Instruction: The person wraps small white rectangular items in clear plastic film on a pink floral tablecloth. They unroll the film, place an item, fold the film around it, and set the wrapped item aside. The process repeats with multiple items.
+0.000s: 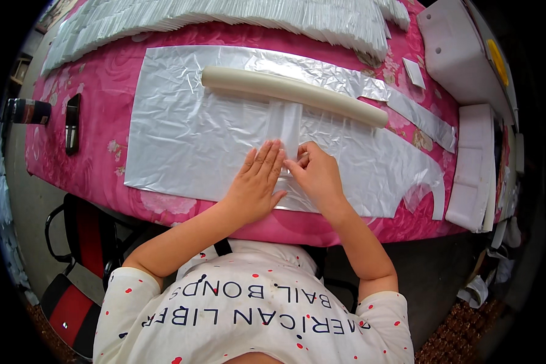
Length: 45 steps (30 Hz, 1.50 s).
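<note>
The crinkled silvery-white plastic sheet (188, 133) lies spread under the flat, unclenched left hand (258, 182). The right hand (315, 176) curls beside a narrow translucent plastic strip (290, 124); whether it pinches that, I cannot tell. Beyond lies a long cream tube (294, 94), all on a pink floral tablecloth (100, 167).

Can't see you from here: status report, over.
Left hand flat on crinkled silvery plastic sheet; right hand beside left, fingers curled; long cream cylinder across sheet, beyond both hands.
</note>
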Motion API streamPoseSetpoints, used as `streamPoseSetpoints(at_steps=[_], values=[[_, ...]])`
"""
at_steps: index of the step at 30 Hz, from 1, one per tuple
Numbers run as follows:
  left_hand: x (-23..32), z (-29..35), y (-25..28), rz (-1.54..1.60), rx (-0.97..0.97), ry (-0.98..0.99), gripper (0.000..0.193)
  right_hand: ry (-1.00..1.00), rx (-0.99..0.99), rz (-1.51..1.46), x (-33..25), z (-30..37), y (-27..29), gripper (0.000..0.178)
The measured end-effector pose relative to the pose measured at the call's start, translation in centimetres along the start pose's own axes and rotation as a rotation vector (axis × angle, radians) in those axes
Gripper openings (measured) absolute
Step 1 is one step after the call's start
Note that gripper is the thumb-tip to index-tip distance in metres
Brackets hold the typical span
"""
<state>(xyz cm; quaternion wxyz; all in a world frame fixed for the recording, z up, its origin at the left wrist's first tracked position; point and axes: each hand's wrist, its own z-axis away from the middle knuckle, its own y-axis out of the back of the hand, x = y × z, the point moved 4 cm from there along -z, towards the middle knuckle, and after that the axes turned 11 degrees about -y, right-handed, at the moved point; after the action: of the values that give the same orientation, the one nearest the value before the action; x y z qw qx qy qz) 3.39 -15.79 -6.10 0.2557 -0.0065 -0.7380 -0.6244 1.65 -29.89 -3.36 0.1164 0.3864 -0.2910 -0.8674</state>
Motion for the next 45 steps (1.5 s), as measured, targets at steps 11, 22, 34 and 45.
streamPoseSetpoints(at_steps=[11,22,34,45], values=[[-1.1,-1.5,1.1,-0.195,0.151,-0.090,0.057,0.904,0.191,0.361,0.4,-1.4,0.7,0.040],[-0.7,2.0,3.0,0.053,0.160,-0.335,0.048,1.009,0.146,0.262,1.2,2.1,-0.6,0.031],[-3.4,0.0,2.7,0.500,0.175,0.336,0.047,0.187,0.012,-0.123,1.1,0.3,-0.2,0.026],[-4.8,-1.5,3.0,0.564,0.169,0.505,0.072,0.008,-0.081,-0.029,0.1,-2.0,-0.1,0.030]])
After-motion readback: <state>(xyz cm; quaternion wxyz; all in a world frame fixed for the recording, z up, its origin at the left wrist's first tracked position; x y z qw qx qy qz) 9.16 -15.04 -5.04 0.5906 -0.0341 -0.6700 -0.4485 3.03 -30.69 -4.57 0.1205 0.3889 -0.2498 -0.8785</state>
